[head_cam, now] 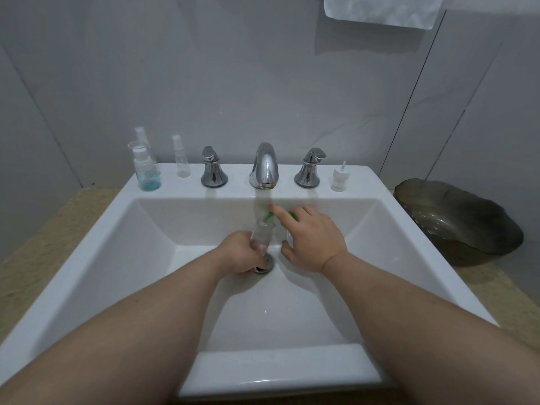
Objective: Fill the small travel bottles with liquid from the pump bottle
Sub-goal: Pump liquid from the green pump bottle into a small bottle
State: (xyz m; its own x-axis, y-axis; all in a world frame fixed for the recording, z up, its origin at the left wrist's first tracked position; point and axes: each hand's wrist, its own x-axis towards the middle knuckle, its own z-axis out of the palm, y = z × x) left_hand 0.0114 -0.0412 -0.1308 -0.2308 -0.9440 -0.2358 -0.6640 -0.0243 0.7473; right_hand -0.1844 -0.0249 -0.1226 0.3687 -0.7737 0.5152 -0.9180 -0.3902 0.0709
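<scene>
Two bare forearms are reaching into a white sink (409,229). Above the drain (266,266), the left hand (238,254) is gripping a small clear travel bottle (262,233), fingers curled round its body and its open neck pointing up. Just beside it, the right hand (314,239) is holding the pump bottle (290,235), forefinger stretched over the pump head. The bottle's body is mostly hidden and blurred, so the grip looks like a wrap but is not certain. The green spout (268,216) is aiming at the narrow neck. If either hand is drifting during a press, liquid could miss and run down the drain; too many presses could overflow it. Farther back, a blue-filled bottle (147,171), an empty spray bottle (182,160) and a loose white cap (340,178) are standing on the ledge either side of the faucet (264,166).
</scene>
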